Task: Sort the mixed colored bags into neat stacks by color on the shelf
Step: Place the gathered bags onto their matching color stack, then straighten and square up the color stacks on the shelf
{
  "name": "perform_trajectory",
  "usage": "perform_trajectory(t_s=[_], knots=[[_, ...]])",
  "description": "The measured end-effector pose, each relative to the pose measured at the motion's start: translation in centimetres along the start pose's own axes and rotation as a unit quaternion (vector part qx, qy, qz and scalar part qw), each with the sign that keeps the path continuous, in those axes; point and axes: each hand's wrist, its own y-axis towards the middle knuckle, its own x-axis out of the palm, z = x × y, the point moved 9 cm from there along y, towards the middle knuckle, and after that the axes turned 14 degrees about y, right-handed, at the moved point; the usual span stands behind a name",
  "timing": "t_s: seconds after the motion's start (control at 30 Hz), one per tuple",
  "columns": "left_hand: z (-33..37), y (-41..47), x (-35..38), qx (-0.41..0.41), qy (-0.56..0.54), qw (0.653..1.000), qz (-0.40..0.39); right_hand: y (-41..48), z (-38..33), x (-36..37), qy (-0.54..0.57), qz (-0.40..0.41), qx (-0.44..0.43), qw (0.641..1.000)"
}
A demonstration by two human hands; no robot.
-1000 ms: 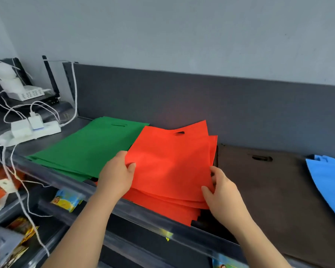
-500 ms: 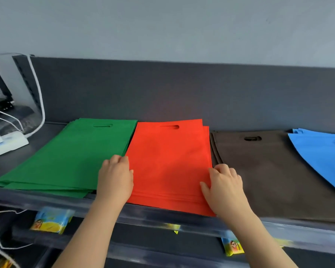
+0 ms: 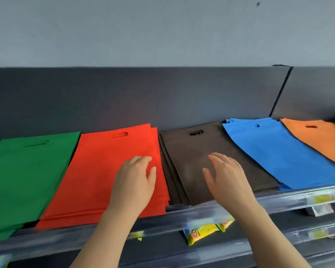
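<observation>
Flat fabric bags lie in stacks side by side on the shelf (image 3: pixel 211 210): green (image 3: pixel 25 171) at the left, red (image 3: pixel 104 171), dark brown (image 3: pixel 186 155), blue (image 3: pixel 275 151) and orange (image 3: pixel 317 136) at the right. My left hand (image 3: pixel 135 180) is over the right part of the red stack, fingers relaxed and holding nothing. Over the brown stack is my right hand (image 3: pixel 226 176), fingers spread and loose, empty too. The blue stack overlaps the brown one's right edge.
A dark back panel rises behind the stacks. The shelf has a clear plastic front rail with yellow price tags (image 3: pixel 321 199). Yellow snack packets (image 3: pixel 203 232) hang on the shelf below.
Both hands have left the red stack's edges and shifted right: the left onto the red stack's right part, the right over the brown stack. The view has panned right, revealing the orange stack.
</observation>
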Motion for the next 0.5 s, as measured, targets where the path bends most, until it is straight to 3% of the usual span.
perform_trajectory(t_s=[0.2, 0.5], knots=[[10.1, 0.6, 2.5, 0.051, -0.051, 0.997, -0.017, -1.6, 8.5, -6.6, -0.014, 0.031, 0.075, 0.997], [30.2, 0.5, 6.8, 0.117, -0.120, 0.985, -0.049, -4.2, 24.2, -17.9, -0.063, 0.056, 0.108, 0.991]])
